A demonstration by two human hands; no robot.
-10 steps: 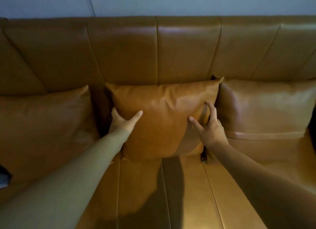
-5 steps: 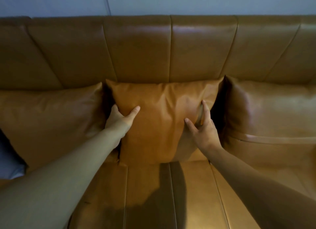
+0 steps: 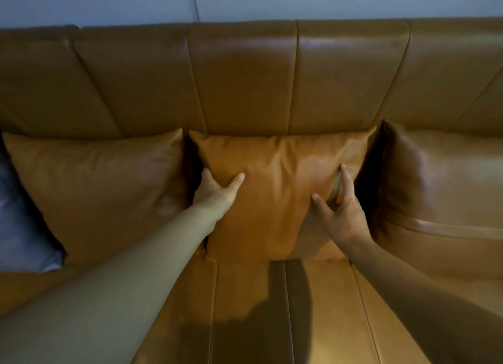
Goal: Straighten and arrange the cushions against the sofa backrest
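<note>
Middle cushion (image 3: pixel 275 189): tan leather, upright vs. sofa backrest (image 3: pixel 242 75), btm edge on seat (image 3: pixel 250 309), centre of sofa.
Left hand (image 3: pixel 216 192): grips cushion's left edge; thumb on front face, other fingers wrapped behind, hidden.
Right hand (image 3: pixel 344 214): on cushion's right side, pinching a fold of the cover btwn thumb and index finger; rest of fingers partly hidden.
Left cushion (image 3: pixel 100 189): tan, leans on backrest, just beside middle one, dark gap btwn.
Right cushion (image 3: pixel 441 178): tan, larger, against backrest at right, gap btwn it and middle one.
Grey cushion (image 3: pixel 19 227): far left, partly behind left cushion.
</note>
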